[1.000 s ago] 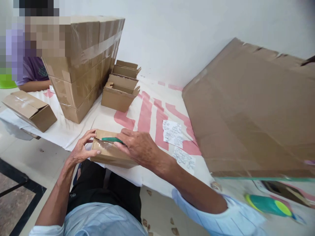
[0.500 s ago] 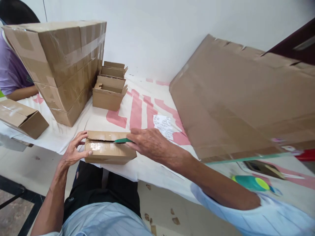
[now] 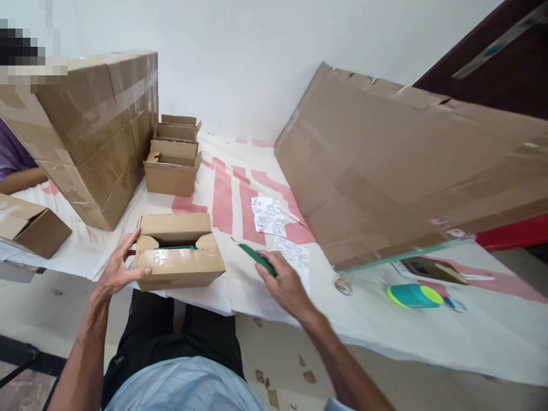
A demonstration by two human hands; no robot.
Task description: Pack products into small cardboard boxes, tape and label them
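A small cardboard box [image 3: 180, 271] lies near the table's front edge, its rear flap raised and something dark green showing through the gap. My left hand [image 3: 117, 265] grips the left end of this box, thumb on the top and fingers behind. To the right of it, my right hand [image 3: 280, 279] is closed round a green utility knife [image 3: 257, 257], whose blade tip points up and left, apart from the box. Beyond my right hand are printed paper sheets [image 3: 269, 217] on the cloth.
Stacked taped cartons [image 3: 98, 131] rise at the left, beside open small boxes [image 3: 171, 174]. Another box [image 3: 34, 225] lies far left, near a person's arm [image 3: 21, 180]. A large cardboard panel [image 3: 385, 165] leans at the right, with a tape roll [image 3: 343, 286] and a teal-yellow object [image 3: 414, 296] before it.
My right hand has drawn the knife off the box to the right. The box's rear flap has lifted and the gap has widened. The view has shifted right.
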